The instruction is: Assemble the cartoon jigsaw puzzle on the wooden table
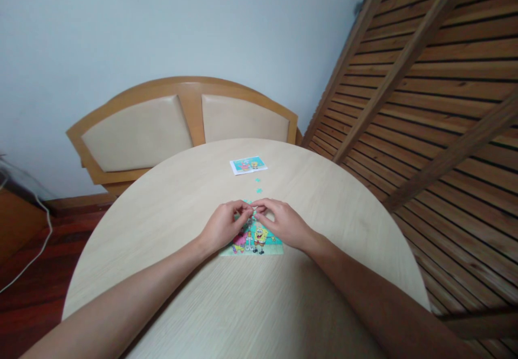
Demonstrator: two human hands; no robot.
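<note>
A mostly joined cartoon jigsaw puzzle (260, 237) lies flat on the table, with a yellow square figure and a pink figure on a teal ground. My left hand (226, 224) and my right hand (285, 224) meet over its far edge, thumbs and forefingers pinched together. Between the fingertips shows a small teal puzzle piece (254, 212), partly hidden by them. Both hands cover parts of the puzzle's upper corners. Just beyond the fingers lie a loose teal puzzle piece (259, 190) and another loose piece (258, 180) farther off.
A picture card (249, 165) with the same cartoon figures lies farther back on the round pale wooden table (170, 208). Behind stands a padded bench (141, 127) against the wall. Slatted wooden boards (453, 100) lean at the right; a white cable (46, 235) hangs at the left.
</note>
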